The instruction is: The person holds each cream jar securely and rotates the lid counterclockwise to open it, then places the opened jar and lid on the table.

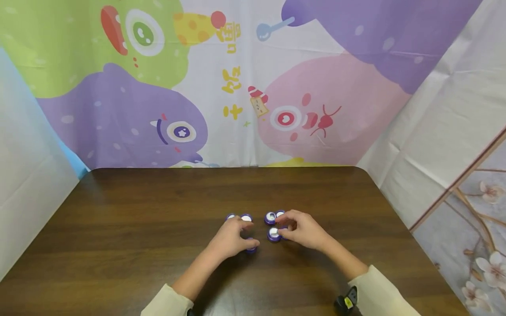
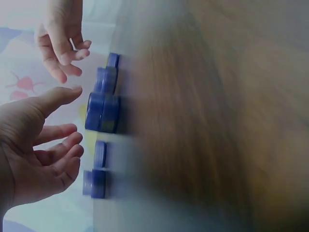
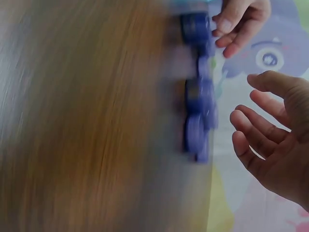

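Several small round purple containers or lids with white tops stand in two groups on the brown table. My left hand (image 1: 230, 239) hovers over the left group, thumb and fingers spread apart; one purple piece (image 1: 246, 218) shows beyond its fingers, another (image 1: 251, 250) partly under its thumb. On the other side, my right hand (image 1: 302, 229) is beside the right group, close to a near piece (image 1: 274, 234) and a far piece (image 1: 270, 217). The right wrist view shows loosely bent fingers (image 3: 256, 128) apart from the purple pieces (image 3: 195, 133). The left wrist view also shows a gap between hand and pieces (image 2: 102, 112).
The dark wooden tabletop (image 1: 118, 245) extends around both groups. Behind it hangs a cartoon-printed cloth (image 1: 237, 145), with pale cloth at the sides and a flower-patterned panel (image 1: 474, 228) at right. A black device (image 1: 345, 302) sits at the right cuff.
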